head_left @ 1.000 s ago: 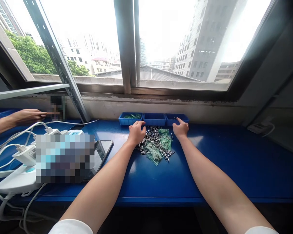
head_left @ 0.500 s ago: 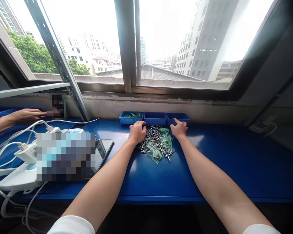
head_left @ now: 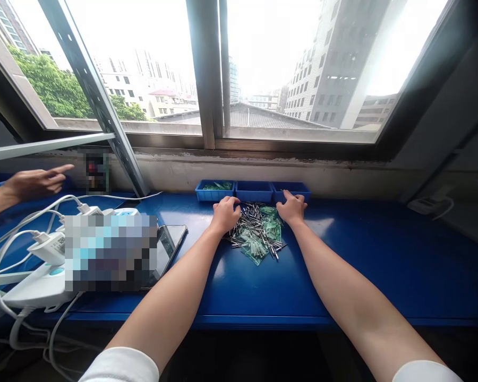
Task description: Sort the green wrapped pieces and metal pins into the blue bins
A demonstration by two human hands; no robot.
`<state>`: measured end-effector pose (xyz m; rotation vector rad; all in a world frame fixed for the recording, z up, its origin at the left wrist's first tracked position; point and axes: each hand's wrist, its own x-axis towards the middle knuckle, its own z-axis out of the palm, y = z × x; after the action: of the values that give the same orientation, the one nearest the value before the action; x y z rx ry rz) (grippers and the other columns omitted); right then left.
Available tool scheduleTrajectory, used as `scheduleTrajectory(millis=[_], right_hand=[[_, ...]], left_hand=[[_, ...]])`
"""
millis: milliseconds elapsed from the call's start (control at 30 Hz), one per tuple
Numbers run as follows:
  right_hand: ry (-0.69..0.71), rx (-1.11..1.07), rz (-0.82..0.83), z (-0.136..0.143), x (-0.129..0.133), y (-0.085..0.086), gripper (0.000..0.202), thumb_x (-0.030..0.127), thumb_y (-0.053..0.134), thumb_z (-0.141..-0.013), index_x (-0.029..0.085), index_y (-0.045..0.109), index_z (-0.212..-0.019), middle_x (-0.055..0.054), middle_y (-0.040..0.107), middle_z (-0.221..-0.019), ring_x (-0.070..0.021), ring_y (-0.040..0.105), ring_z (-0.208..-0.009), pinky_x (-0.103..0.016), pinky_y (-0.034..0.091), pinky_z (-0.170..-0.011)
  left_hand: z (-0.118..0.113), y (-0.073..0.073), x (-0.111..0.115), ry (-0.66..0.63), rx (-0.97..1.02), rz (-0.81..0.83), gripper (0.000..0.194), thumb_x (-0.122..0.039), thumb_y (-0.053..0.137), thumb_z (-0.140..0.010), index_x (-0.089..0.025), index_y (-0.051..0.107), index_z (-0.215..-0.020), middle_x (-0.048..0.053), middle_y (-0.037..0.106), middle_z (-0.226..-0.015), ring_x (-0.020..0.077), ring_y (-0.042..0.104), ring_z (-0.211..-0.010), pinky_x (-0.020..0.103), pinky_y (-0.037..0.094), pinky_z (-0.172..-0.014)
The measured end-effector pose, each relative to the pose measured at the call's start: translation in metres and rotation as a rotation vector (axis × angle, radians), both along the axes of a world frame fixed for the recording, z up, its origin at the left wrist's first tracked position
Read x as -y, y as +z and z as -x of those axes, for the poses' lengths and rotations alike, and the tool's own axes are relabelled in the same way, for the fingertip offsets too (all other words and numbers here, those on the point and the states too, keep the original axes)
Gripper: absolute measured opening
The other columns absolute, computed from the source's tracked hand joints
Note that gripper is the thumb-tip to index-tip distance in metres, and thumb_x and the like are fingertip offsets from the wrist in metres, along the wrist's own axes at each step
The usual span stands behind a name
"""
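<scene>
My left hand (head_left: 225, 214) is at the left edge of a pile of slim metal rods (head_left: 257, 220), its fingers curled and touching or close to them. What it holds, if anything, is hidden. Small green-tinted plastic bags (head_left: 255, 248) lie in the heap, some with thin pieces inside. My right hand (head_left: 293, 208) is at the pile's upper right, just in front of the right blue bin (head_left: 306, 191). Its fingers are bent, the index finger reaching to the bin's rim; anything pinched there is too small to make out.
Beside that bin stand a middle blue bin (head_left: 254, 192) and a left one (head_left: 203, 193) holding green bags (head_left: 219, 185). A white power strip (head_left: 40, 286) with cables, a tablet-like device (head_left: 177, 233) and another person's hand (head_left: 35, 183) are at left.
My right hand has shifted slightly, and the rod that stuck out below its fingers no longer shows. The other person's hand has pulled back left, with its index finger pointing.
</scene>
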<state>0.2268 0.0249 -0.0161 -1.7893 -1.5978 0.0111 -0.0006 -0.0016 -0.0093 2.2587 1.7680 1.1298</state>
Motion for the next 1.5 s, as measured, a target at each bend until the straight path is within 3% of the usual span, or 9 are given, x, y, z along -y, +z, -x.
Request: scheduleTrajectory(millis=[367,633,800,933,1067,1333,1500], right_hand=[[0.080,-0.008,-0.069,0.018,-0.001,0.015,0.058,0.024,0.047,-0.076,0.021,0.048,-0.134,-0.005,0.052,-0.134,-0.0284,0.039,-0.111,-0.043,0.034,-0.092],[0.223,0.181,0.092,0.036,-0.018,0.033,0.059,0.025,0.052,-0.075,0.024,0.048,-0.134,-0.001,0.048,-0.138,-0.0286,0.037,-0.116,-0.044,0.032,-0.095],[0.199,0.112,0.071,0.040,-0.015,0.031,0.051,0.029,0.052,-0.076,0.026,0.055,-0.126,-0.001,0.049,-0.137,-0.0284,0.036,-0.120,-0.043,0.033,-0.096],[0.280,0.069,0.038,0.042,0.002,0.026,0.028,0.029,0.051,-0.075,0.021,0.070,-0.094,-0.004,0.068,-0.103,-0.0235,0.052,-0.103,-0.033,0.040,-0.088],[0.425,0.121,0.149,0.044,0.014,0.017,0.017,0.028,0.056,-0.072,0.019,0.070,-0.075,-0.004,0.070,-0.080,-0.0180,0.061,-0.079,-0.026,0.042,-0.072],[0.373,0.223,0.328,0.053,0.021,0.014,0.018,0.029,0.055,-0.078,0.020,0.071,-0.079,-0.009,0.071,-0.086,-0.0225,0.064,-0.080,-0.027,0.042,-0.064],[0.381,0.348,0.283,0.056,0.024,0.016,0.025,0.028,0.049,-0.084,0.015,0.071,-0.084,-0.016,0.069,-0.094,-0.0278,0.061,-0.092,-0.031,0.043,-0.070]], left_hand=[[-0.001,0.000,0.000,-0.002,-0.002,0.008,0.021,-0.026,0.048,-0.082,-0.021,0.061,-0.097,0.008,0.063,-0.108,0.0263,0.056,-0.106,0.044,0.038,-0.092],[-0.001,-0.001,0.001,-0.006,-0.018,0.008,0.021,-0.027,0.048,-0.082,-0.021,0.061,-0.097,0.007,0.062,-0.108,0.0251,0.056,-0.106,0.042,0.038,-0.091],[-0.002,-0.002,0.001,-0.011,-0.067,0.047,0.022,-0.028,0.048,-0.083,-0.021,0.062,-0.098,0.007,0.062,-0.108,0.0250,0.056,-0.106,0.041,0.038,-0.091],[-0.003,-0.003,0.001,-0.027,-0.092,0.070,0.022,-0.029,0.048,-0.083,-0.021,0.063,-0.097,0.007,0.062,-0.108,0.0255,0.055,-0.107,0.042,0.039,-0.091],[-0.002,-0.002,0.001,-0.036,-0.111,0.092,0.022,-0.029,0.048,-0.082,-0.021,0.064,-0.095,0.007,0.062,-0.108,0.0255,0.055,-0.107,0.042,0.038,-0.092],[-0.004,-0.006,-0.002,-0.039,-0.134,0.106,0.022,-0.029,0.049,-0.081,-0.021,0.066,-0.094,0.007,0.062,-0.108,0.0262,0.055,-0.107,0.042,0.038,-0.093],[-0.006,-0.004,0.000,-0.070,-0.124,0.081,0.022,-0.028,0.047,-0.082,-0.022,0.065,-0.095,0.006,0.063,-0.107,0.0249,0.056,-0.106,0.042,0.038,-0.093]])
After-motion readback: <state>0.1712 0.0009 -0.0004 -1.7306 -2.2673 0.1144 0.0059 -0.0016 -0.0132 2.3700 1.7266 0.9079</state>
